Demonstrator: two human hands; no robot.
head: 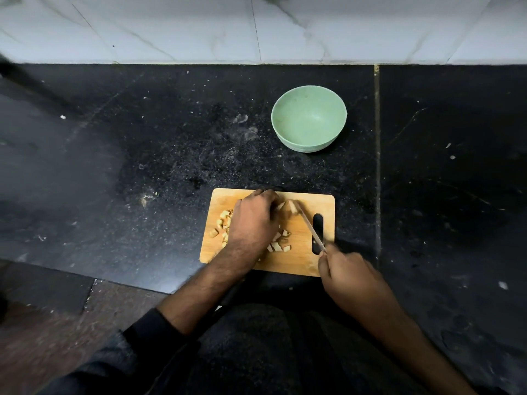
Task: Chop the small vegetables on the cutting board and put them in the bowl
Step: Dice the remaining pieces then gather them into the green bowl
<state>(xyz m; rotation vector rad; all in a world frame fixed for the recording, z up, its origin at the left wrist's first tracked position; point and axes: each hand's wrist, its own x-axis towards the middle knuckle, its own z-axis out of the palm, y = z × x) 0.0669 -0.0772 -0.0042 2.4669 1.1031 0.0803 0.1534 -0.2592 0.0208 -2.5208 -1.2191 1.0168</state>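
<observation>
A dark speckled surface carries a wooden cutting board near its front edge, with a pale tiled wall behind. Beyond the cutting board, well apart, stands an empty green bowl. On the board, the left hand, fingers curled, steadies a vegetable piece; chopped pieces lie either side of it. The right hand grips a knife whose blade meets that piece. No writing is legible.

Black speckled counter — white marble wall
</observation>
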